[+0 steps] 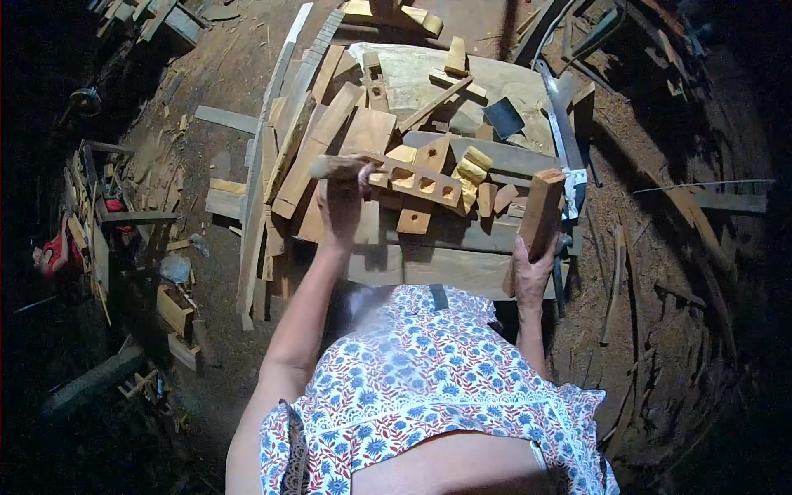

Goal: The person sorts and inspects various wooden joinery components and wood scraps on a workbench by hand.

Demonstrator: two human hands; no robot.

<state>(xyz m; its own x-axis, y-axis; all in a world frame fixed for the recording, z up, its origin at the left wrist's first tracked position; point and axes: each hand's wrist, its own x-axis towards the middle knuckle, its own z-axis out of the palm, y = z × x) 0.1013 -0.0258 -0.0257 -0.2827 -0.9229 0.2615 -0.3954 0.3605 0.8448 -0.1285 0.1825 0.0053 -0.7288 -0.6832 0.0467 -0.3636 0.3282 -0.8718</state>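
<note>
My left hand is closed around the left end of a wooden piece with square holes, held above the worktable. A rounded, pale end sticks out past my fingers; its exact shape is unclear. On the right, my right hand grips the lower part of a thick wooden block, which is tilted upward. Beneath and between the hands lie a block with a round hole and a yellowish, rough-cut piece. A dark square plate rests farther back.
Long boards lie along the worktable's left side. A metal blade or strip runs along its right edge. Wood scraps cover parts of the ground. At the far left, a person in red is partly visible beside stacked wood.
</note>
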